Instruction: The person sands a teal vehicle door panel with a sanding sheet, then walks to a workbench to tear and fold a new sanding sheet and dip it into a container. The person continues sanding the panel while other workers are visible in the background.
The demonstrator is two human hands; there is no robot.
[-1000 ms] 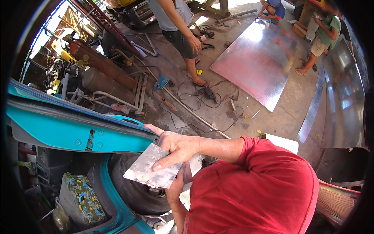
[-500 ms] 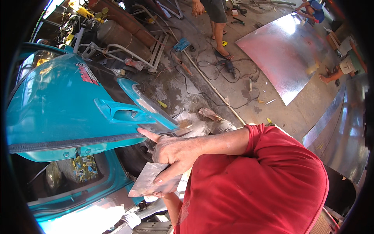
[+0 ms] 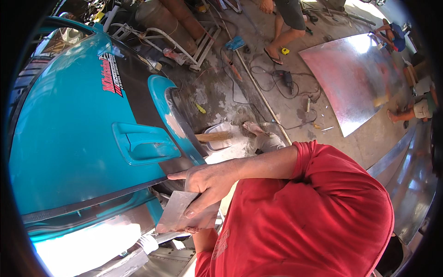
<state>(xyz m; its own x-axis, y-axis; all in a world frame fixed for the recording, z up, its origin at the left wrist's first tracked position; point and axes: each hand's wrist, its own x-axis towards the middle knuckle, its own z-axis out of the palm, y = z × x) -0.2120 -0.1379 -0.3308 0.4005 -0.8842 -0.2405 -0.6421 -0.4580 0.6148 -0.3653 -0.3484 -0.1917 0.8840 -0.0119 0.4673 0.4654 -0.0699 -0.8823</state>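
Note:
A flat grey plate, smeared on its surface, is held low in front of my red shirt. Fingertips of my left hand curl over its lower edge; the rest of that hand is hidden. Across the plate's upper part lies the thumb of my right hand, whose other fingers are folded out of sight. Its index finger stretches left and touches the dark edge strip of a teal vehicle door. Above that fingertip is the recessed door handle. Bare grey patches show on the door near its right side.
A teal curved fender-like panel adjoins the door. Beyond lie a power tool with cords, a long pole and a metal trolley. A large sheet of metal lies at right, with co-workers' legs around it.
The view has shifted, so the door appears larger. The gap below the door's edge strip looks narrower and shows less of the interior. My hands keep the same hold on the plate.

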